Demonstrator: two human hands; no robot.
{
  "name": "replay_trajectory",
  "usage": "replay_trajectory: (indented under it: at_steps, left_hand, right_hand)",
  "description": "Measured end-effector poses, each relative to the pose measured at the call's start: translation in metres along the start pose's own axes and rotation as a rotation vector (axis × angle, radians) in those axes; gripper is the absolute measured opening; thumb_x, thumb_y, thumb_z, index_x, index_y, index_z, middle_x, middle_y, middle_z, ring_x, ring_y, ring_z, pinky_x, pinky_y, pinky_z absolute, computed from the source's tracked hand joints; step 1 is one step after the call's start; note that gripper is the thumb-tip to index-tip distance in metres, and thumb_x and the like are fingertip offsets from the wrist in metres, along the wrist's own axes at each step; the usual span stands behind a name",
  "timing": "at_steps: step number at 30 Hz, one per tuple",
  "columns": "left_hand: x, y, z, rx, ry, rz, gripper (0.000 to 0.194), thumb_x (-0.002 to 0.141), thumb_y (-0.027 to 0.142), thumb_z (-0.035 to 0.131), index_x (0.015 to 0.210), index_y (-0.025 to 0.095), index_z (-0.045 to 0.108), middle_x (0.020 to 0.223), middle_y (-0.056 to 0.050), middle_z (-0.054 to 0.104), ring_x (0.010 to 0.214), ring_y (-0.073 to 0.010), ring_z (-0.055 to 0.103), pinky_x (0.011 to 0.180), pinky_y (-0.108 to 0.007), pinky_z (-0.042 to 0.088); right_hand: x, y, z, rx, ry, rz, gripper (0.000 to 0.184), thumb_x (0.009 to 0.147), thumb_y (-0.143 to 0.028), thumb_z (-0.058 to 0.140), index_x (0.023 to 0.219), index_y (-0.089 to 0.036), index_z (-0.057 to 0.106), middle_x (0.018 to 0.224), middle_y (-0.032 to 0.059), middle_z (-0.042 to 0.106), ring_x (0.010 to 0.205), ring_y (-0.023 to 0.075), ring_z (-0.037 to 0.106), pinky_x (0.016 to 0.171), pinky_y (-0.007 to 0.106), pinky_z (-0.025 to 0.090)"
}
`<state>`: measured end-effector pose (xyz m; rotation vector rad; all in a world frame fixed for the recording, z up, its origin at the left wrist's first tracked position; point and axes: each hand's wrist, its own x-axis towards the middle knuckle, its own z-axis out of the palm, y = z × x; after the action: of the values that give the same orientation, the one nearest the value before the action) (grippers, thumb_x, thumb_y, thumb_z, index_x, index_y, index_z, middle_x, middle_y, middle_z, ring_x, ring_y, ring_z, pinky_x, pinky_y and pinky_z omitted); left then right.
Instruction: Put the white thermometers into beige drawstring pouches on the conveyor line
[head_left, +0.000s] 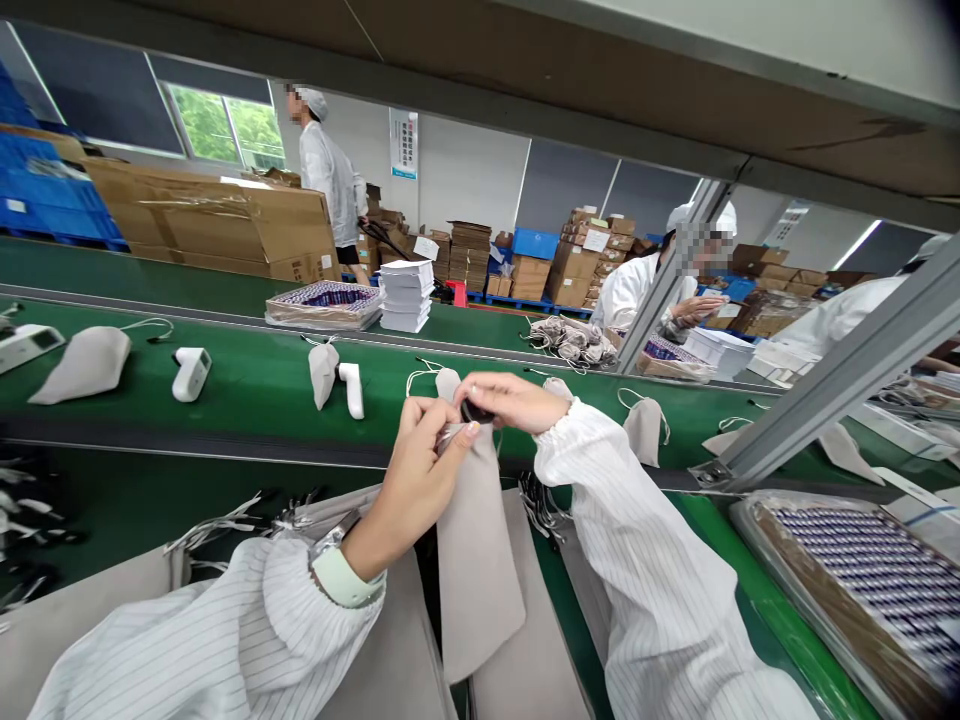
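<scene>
A long beige drawstring pouch (478, 560) hangs from my hands with its closed end toward me. My left hand (420, 470) is closed, pinching the pouch near its top. My right hand (517, 402) is closed on a small dark rounded object (475, 411) right at the pouch's mouth; its kind is hidden by the fingers. Beneath them lie more flat beige pouches (525, 640) in stacks. Just behind, on the green conveyor belt (247, 385), sit a white handheld device (351, 390) and a smaller-looking pouch (323, 374).
A slanted metal post (817, 390) stands at right, beneath an overhead shelf (525, 60). A tray of patterned small items (870, 570) lies at front right. Across the belt are a stack of white booklets (406, 297), a large carton (225, 225), and several co-workers in white.
</scene>
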<state>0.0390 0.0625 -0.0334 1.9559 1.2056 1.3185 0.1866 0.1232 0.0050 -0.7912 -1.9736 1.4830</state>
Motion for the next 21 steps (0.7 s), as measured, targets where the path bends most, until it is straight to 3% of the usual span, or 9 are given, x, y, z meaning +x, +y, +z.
replay_trajectory:
  at_steps: [2,4,8,11,15,18,21]
  left_hand:
    - [0.001,-0.003,0.000,0.008,-0.026,-0.017,0.013,0.083,0.029,0.042,0.074,0.019,0.045,0.082,0.000,0.034,0.080,-0.0132,0.040,0.072,-0.023,0.036]
    - [0.003,-0.004,-0.001,0.009,-0.048,-0.041,0.015,0.083,0.030,0.043,0.074,0.019,0.045,0.082,0.000,0.034,0.080,-0.0137,0.040,0.071,-0.024,0.037]
    - [0.004,-0.004,-0.002,0.024,-0.030,-0.069,0.018,0.081,0.032,0.044,0.069,0.018,0.043,0.083,0.000,0.034,0.077,-0.0132,0.040,0.068,-0.024,0.039]
    - [0.004,-0.004,-0.004,0.075,-0.027,-0.066,0.019,0.081,0.033,0.043,0.069,0.018,0.044,0.083,0.000,0.034,0.078,-0.0137,0.041,0.068,-0.024,0.039]
    - [0.008,-0.008,-0.010,0.145,-0.055,-0.086,0.020,0.080,0.037,0.043,0.073,0.019,0.049,0.088,-0.001,0.033,0.078,-0.0140,0.042,0.065,-0.024,0.038]
    - [0.016,-0.011,-0.017,0.107,-0.155,-0.081,0.020,0.079,0.037,0.044,0.077,0.019,0.053,0.088,-0.002,0.035,0.088,-0.0172,0.040,0.068,-0.025,0.038]
    - [0.023,-0.009,-0.023,0.086,-0.239,-0.106,0.020,0.077,0.036,0.045,0.072,0.019,0.051,0.083,-0.002,0.039,0.089,-0.0184,0.039,0.070,-0.025,0.037]
  right_hand:
    - [0.000,-0.001,0.004,-0.160,-0.120,0.019,0.041,0.074,-0.053,0.045,0.068,-0.013,0.051,0.058,-0.0048,0.037,0.048,0.0030,0.032,0.040,0.014,0.027]
    - [-0.001,-0.003,0.007,-0.231,-0.117,0.052,0.051,0.073,-0.060,0.037,0.066,-0.013,0.052,0.057,-0.0036,0.040,0.049,0.0041,0.033,0.041,0.015,0.028]
    - [-0.002,-0.006,0.009,-0.258,-0.053,0.166,0.067,0.070,-0.069,0.023,0.081,-0.013,0.059,0.076,0.0043,0.054,0.064,0.0101,0.048,0.047,0.019,0.039]
    - [0.000,-0.002,0.015,-0.211,-0.043,0.208,0.065,0.071,-0.069,0.024,0.090,-0.016,0.057,0.087,0.0054,0.056,0.069,0.0116,0.051,0.047,0.019,0.041]
    - [0.000,0.006,0.027,-0.175,0.045,0.253,0.066,0.073,-0.068,0.016,0.102,-0.021,0.053,0.075,0.0020,0.058,0.048,0.0075,0.047,0.037,0.019,0.032]
    - [-0.001,0.007,0.030,-0.240,0.011,0.315,0.071,0.072,-0.070,0.014,0.105,-0.022,0.055,0.071,0.0018,0.060,0.045,0.0081,0.047,0.038,0.020,0.032]
    - [0.001,0.006,0.025,-0.332,0.074,0.310,0.073,0.069,-0.073,0.020,0.088,-0.017,0.063,0.062,0.0024,0.058,0.048,0.0103,0.048,0.044,0.023,0.036]
